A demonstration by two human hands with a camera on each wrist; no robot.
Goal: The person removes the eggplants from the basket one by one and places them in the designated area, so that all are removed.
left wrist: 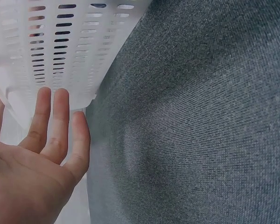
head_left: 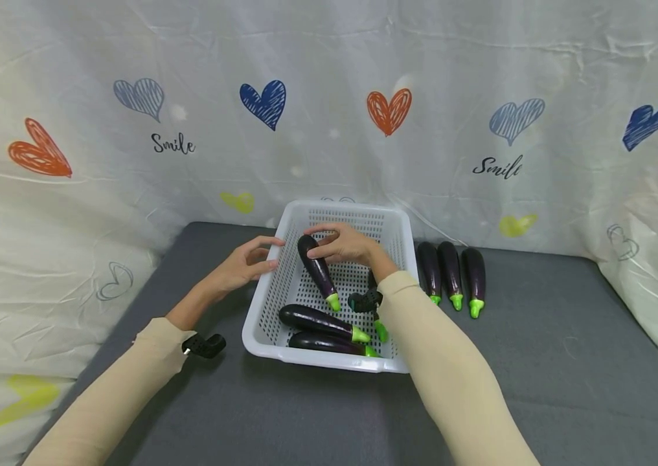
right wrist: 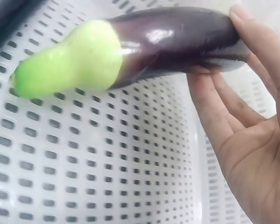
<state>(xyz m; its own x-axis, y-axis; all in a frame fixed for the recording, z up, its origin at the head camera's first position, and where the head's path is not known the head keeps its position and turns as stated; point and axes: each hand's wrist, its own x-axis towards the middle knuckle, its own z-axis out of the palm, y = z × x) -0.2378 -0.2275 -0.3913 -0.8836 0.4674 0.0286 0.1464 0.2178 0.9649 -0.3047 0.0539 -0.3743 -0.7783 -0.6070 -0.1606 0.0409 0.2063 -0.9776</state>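
Observation:
My right hand (head_left: 345,244) pinches an eggplant (head_left: 318,272) near its rounded end, inside a white perforated plastic basket (head_left: 265,285). In the right wrist view the eggplant (right wrist: 172,39) is held between thumb and fingers, its green stem (right wrist: 67,63) pointing away from the hand. At the basket's left rim is my left hand (head_left: 241,262), its fingers extended; the left wrist view shows the fingers (left wrist: 60,121) loosely spread by the outer wall (left wrist: 79,51). Two more eggplants (head_left: 320,320) lie at the basket's near end. Another (head_left: 381,330) is partly hidden by my right wrist.
Three eggplants (head_left: 450,275) lie side by side on the dark grey table (head_left: 550,349), just right of the basket. A white curtain (head_left: 329,155) printed with hearts hangs behind and along the sides. A black camera is strapped on each wrist.

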